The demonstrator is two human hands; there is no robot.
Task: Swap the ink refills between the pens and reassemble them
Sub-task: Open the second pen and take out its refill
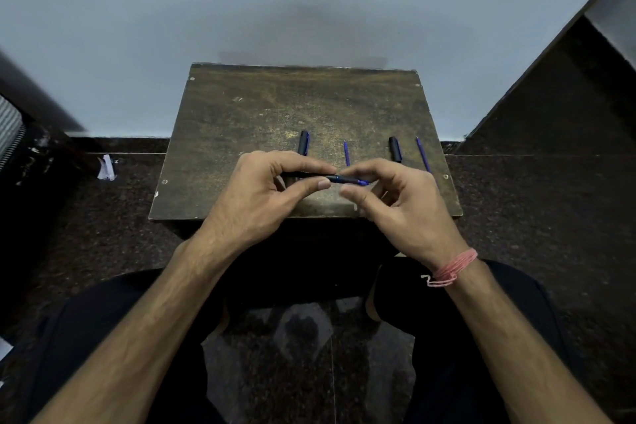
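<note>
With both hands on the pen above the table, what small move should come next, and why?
Probably twist the blue tip section with the right hand while the left hand steadies the black pen barrel. Two refills and two caps already lie loose on the table; whether the tip is coming off or going on is unclear.

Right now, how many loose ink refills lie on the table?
2: one refill lies between the two caps, another near the table's right edge. The hands may hide more.
</note>
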